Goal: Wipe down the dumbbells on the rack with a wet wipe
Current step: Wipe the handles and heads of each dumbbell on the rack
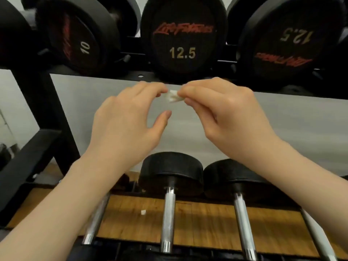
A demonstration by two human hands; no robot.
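Head view looks down at 2 bare hands raised in front of a black metal dumbbell rack. Between them, near the centre of the frame, sits a small crumpled white wet wipe. The right hand, at 3 o'clock of the wipe, pinches it between thumb and curled fingers. The left hand, at 9 o'clock of the wipe, touches its other edge with the tips of the bent fingers; the left thumb stands apart below, at about 6 o'clock of the wipe, not touching it.

At 12 o'clock of the hands, on the upper shelf, a round black dumbbell head marked 12.5 in gold faces the camera. At its 9 o'clock is a tilted black dumbbell head marked 10, and at its 3 o'clock a black dumbbell head with 12.5 printed upside down. All 3 carry blurred red lettering.

At 6 o'clock of the hands, on the lower shelf, 2 black dumbbells with chrome handles lie side by side: the left lower dumbbell and the right lower dumbbell. Between the handles shows a brown wooden floor, with a small white scrap on it at 9 o'clock of the left handle.
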